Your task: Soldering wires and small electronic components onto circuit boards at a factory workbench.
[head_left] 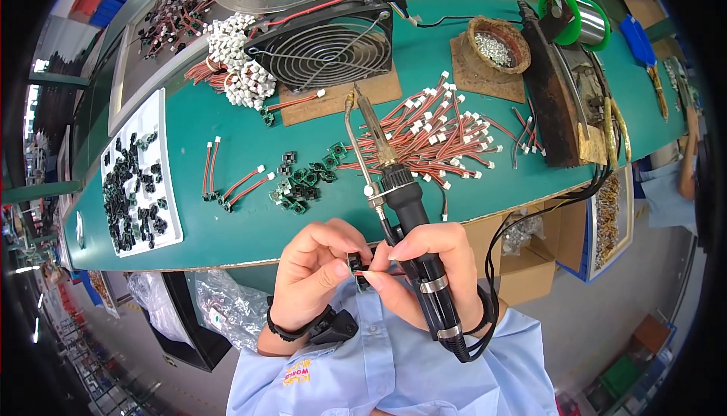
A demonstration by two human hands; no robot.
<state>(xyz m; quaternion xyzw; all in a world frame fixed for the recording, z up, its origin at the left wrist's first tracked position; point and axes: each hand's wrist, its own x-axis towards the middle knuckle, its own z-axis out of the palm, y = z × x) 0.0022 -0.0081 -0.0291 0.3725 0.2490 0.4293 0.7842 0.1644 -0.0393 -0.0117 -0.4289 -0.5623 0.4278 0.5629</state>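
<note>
Close to my shirt front, my left hand (307,276) pinches a small black component (354,261) between thumb and fingers. My right hand (452,253) is closed around a black soldering iron (410,202), whose tip and thin metal feed tube point away over the table. The right thumb and a fingertip also meet at the component, where a short stretch of reddish wire shows; its ends are hidden. Beyond my hands lie a cluster of small dark green-and-black components (303,185) and a fanned pile of red-brown wires with white connectors (435,129). Several wired pieces (241,189) lie left of the cluster.
A white tray (171,189) of components stands at left. At the back are a caged fan (331,51), bundled white connectors (246,82), a bowl of silvery bits (522,41) and a green solder spool (556,10). Black cables (491,264) trail beside my right wrist. Another person's arm (687,154) shows far right.
</note>
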